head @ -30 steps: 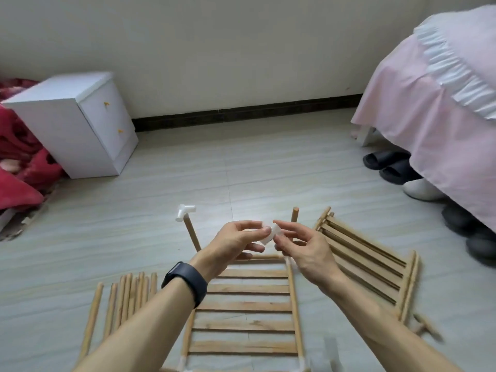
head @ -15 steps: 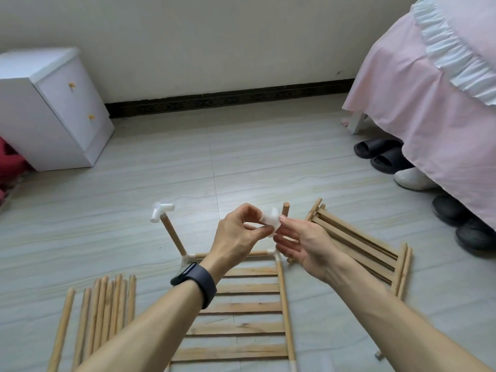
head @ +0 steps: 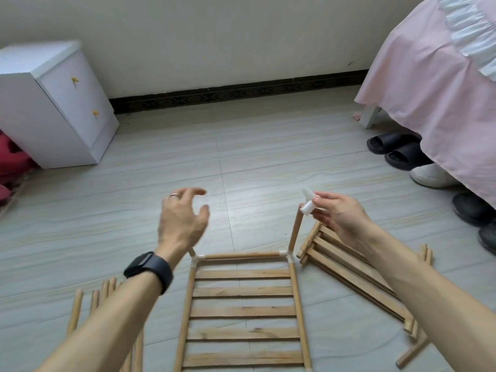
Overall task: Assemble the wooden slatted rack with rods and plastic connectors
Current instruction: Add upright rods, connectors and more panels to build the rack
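Observation:
A wooden slatted panel (head: pixel 243 311) lies flat on the floor in front of me, with white plastic connectors at its far corners. An upright rod (head: pixel 295 232) rises from the far right corner. My right hand (head: pixel 339 213) pinches a white plastic connector (head: pixel 306 202) at the top of that rod. My left hand (head: pixel 182 221) hovers with loosely spread fingers above the far left corner and holds nothing. It hides the left upright rod and its connector.
A second slatted panel (head: pixel 354 267) lies to the right. Loose rods (head: pixel 104 299) lie at the left under my forearm. A white cabinet (head: pixel 56 103) stands far left. A pink-draped bed (head: pixel 440 84) with shoes (head: pixel 397 151) beneath is at the right.
My hands have separated. The left hand let go of the connector and moved left. The right hand carried the connector right, to the top of the right upright rod.

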`<act>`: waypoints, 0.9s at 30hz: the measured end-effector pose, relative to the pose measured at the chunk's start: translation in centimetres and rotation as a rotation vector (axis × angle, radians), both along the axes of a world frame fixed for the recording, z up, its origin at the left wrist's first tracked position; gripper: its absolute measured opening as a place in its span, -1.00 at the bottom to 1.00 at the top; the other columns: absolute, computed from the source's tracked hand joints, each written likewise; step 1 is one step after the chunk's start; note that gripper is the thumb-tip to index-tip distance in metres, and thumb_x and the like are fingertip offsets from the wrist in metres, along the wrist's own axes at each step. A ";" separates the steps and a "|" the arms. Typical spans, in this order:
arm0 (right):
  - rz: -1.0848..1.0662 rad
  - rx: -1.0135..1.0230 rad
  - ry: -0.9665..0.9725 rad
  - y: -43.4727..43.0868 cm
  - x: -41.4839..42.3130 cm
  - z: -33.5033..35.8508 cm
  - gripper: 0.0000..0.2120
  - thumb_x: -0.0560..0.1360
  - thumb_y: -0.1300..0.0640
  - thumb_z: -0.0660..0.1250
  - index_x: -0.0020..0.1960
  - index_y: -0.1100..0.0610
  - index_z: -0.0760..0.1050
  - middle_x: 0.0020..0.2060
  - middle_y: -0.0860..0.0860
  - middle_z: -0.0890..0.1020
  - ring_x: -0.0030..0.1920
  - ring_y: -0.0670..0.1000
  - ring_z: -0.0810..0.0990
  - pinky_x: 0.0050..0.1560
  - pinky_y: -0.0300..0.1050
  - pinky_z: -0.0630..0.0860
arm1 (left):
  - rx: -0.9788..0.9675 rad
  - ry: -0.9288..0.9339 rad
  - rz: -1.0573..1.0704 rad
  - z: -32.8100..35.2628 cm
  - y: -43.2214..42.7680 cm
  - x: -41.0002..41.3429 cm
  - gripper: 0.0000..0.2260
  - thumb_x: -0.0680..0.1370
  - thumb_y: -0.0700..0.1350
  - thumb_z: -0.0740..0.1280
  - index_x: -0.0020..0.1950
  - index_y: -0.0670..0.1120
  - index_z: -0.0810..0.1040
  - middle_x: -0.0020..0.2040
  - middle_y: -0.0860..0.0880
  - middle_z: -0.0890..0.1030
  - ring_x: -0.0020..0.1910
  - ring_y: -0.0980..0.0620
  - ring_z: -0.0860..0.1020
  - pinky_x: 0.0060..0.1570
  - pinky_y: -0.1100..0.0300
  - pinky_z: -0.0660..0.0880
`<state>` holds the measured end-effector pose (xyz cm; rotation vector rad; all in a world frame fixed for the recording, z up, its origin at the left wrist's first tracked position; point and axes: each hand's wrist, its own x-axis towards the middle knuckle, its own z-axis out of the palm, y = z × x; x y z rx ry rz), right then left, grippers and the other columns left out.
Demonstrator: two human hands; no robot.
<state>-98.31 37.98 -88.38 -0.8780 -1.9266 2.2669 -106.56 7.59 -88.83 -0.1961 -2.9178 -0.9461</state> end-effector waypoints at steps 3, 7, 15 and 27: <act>0.037 0.050 -0.053 0.8 -0.5 0.0 -0.83 0.61 0.31 0.30 0.17 0.24 0.58 0.01 0.17 0.70 0.09 0.10 0.66 0.18 -0.03 0.58 | -0.099 -0.129 0.075 -1.2 -4.0 -1.6 -0.63 0.63 0.02 0.28 0.45 0.04 0.45 0.46 -0.11 0.39 0.44 -0.14 0.30 0.35 -0.08 0.35; 0.104 0.119 -0.101 0.7 -1.6 -0.8 -0.79 0.61 0.33 0.29 0.23 0.28 0.56 0.06 0.20 0.67 0.06 0.12 0.65 0.11 -0.09 0.58 | -0.059 -0.209 0.023 -2.2 -5.8 -2.0 -0.64 0.68 0.08 0.21 0.46 0.05 0.42 0.41 -0.13 0.46 0.39 -0.16 0.42 0.27 -0.07 0.39; 0.181 0.330 -0.141 1.3 -3.8 -1.6 -0.80 0.57 0.22 0.41 0.19 0.19 0.61 0.10 0.14 0.66 0.05 0.08 0.70 0.02 -0.13 0.61 | -0.086 -0.125 0.051 -2.9 -4.8 -1.7 -0.65 0.67 0.13 0.20 0.44 0.12 0.45 0.38 -0.04 0.49 0.32 -0.12 0.48 0.14 -0.04 0.44; 0.296 0.440 -0.297 1.8 -6.6 -0.1 -0.80 0.58 0.27 0.33 0.16 0.35 0.56 0.01 0.23 0.68 -0.02 0.14 0.72 0.02 -0.03 0.66 | -0.134 -0.066 0.130 -3.5 -4.6 -1.2 -0.66 0.67 0.17 0.16 0.41 0.14 0.44 0.32 -0.04 0.52 0.22 -0.16 0.53 -0.06 0.01 0.40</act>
